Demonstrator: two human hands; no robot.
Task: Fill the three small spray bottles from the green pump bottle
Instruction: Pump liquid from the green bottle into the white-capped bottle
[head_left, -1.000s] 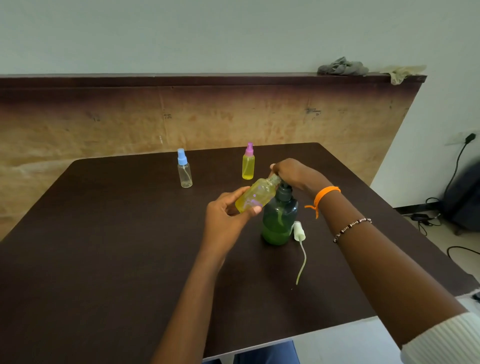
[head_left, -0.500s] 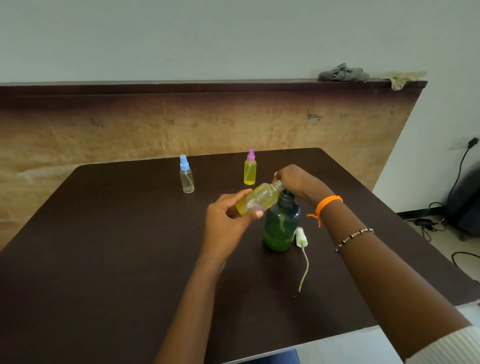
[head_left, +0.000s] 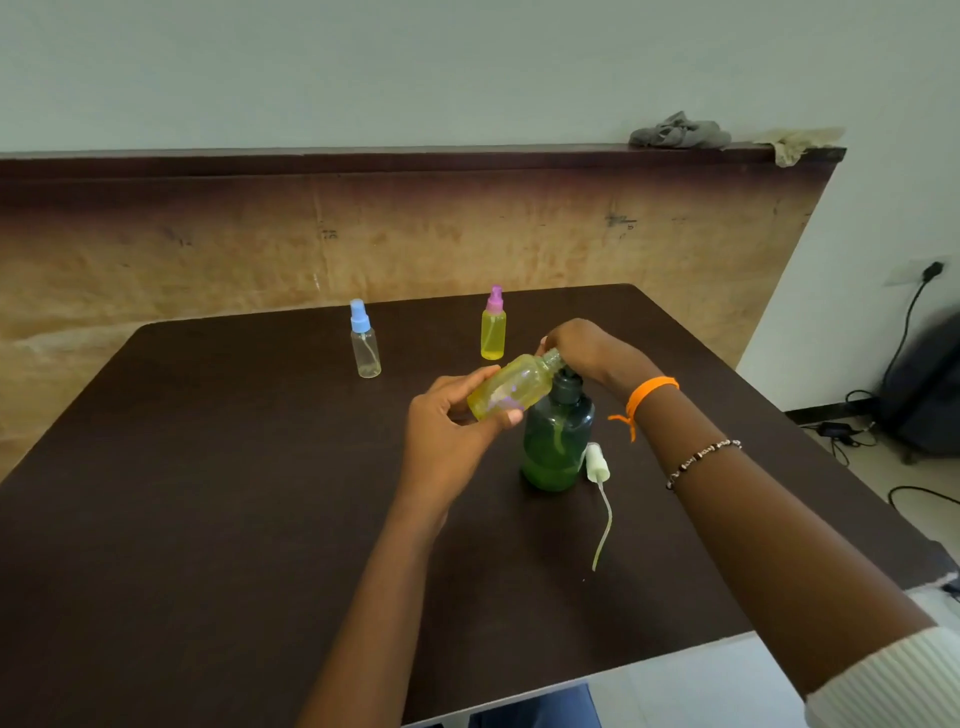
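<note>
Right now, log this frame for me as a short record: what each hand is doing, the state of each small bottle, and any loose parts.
left hand: holds the uncapped spray bottle, tilted, neck toward the pump
right hand: on the pump head of the green pump bottle; its grip is hidden
held bottle: yellow liquid inside, level unclear
pink-capped bottle: upright, capped, yellow liquid inside
blue-capped bottle: upright, capped, looks nearly empty
loose part: white spray cap with tube, lying on the table beside the green bottle

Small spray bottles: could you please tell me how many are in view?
3. The blue-capped bottle stands at the table's far left, the pink-capped bottle stands far centre, and the uncapped bottle is tilted in the left hand against the green pump bottle.
</note>
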